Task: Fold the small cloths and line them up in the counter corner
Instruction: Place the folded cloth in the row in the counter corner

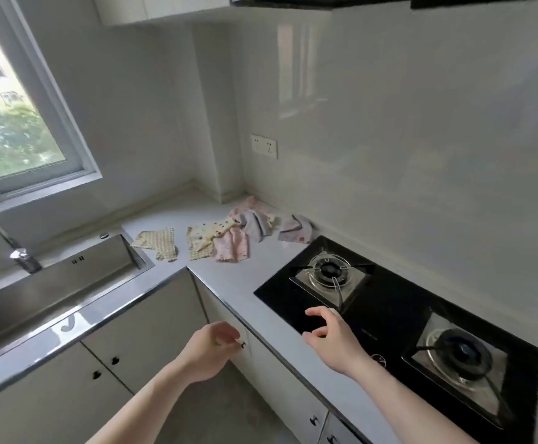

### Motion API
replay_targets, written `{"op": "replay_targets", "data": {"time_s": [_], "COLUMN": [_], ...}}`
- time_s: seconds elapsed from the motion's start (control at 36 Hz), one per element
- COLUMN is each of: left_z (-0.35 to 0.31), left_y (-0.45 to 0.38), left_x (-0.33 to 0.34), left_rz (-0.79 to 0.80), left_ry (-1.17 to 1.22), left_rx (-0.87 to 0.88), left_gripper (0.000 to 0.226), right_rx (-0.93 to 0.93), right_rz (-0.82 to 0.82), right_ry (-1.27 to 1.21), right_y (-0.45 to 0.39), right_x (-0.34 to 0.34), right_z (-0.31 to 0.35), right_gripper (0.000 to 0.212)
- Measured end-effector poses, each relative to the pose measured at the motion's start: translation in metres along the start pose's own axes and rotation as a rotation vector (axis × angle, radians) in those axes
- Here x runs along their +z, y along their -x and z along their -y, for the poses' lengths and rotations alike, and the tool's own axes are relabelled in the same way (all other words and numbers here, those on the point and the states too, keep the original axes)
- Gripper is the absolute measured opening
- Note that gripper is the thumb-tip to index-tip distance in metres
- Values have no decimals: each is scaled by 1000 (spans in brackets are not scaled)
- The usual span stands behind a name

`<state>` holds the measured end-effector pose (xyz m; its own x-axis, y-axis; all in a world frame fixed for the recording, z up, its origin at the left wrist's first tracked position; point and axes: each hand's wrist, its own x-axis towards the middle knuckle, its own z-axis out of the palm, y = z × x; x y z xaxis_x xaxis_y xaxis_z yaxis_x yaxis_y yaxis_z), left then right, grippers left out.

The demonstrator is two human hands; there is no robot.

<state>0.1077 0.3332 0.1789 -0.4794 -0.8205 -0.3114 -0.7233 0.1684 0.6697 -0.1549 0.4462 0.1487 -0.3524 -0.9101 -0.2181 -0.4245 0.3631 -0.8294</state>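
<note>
L-shaped white counter (255, 283), steel sink (56, 283) with faucet (8, 241) on the left under a window (14, 123), black two-burner gas hob (405, 318) on the right, wall socket (264, 145) above the corner, white cabinet doors with small dark knobs (114, 360) below. The small cloths lie unfolded and scattered at the back of the counter near the corner: a yellow checked cloth (159, 243) just right of the sink, a yellow dotted cloth (205, 238) overlapping a pink cloth (232, 248), a grey-and-pink bunch (255, 219) behind them, and a lilac cloth (296, 230) beside the hob's far corner against the wall. Bare counter runs between the hands and the cloths; the near hob corner sits under the right hand. Left hand (211, 350) is in the air in front of the cabinet, off the counter edge, fingers loosely curled, nothing visibly held; a door knob shows right at its fingertips, contact cannot be told. Right hand (331, 334) hovers over the hob's front left corner, fingers spread and slightly bent, thumb apart, holding nothing. Both hands are well apart from every cloth; cloths are ahead of the fingers and slightly left.
</note>
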Motion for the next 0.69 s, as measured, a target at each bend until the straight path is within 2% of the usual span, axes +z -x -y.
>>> {"op": "replay_targets", "data": {"time_s": [0.39,0.69], "left_z": [61,115], "left_y": [-77,-152], "left_x": [-108,-159], "left_rz": [-215,-182], "left_ry": [40,-12], "left_rx": [-161,-194], "left_gripper": [11,24], "right_rx": [-107,-109], "right_rz": [171,224], "right_ry": [49,77], "right_y": [-148,-218], "right_x": [62,114], "right_z": [77,122], "right_gripper": [35,32]}}
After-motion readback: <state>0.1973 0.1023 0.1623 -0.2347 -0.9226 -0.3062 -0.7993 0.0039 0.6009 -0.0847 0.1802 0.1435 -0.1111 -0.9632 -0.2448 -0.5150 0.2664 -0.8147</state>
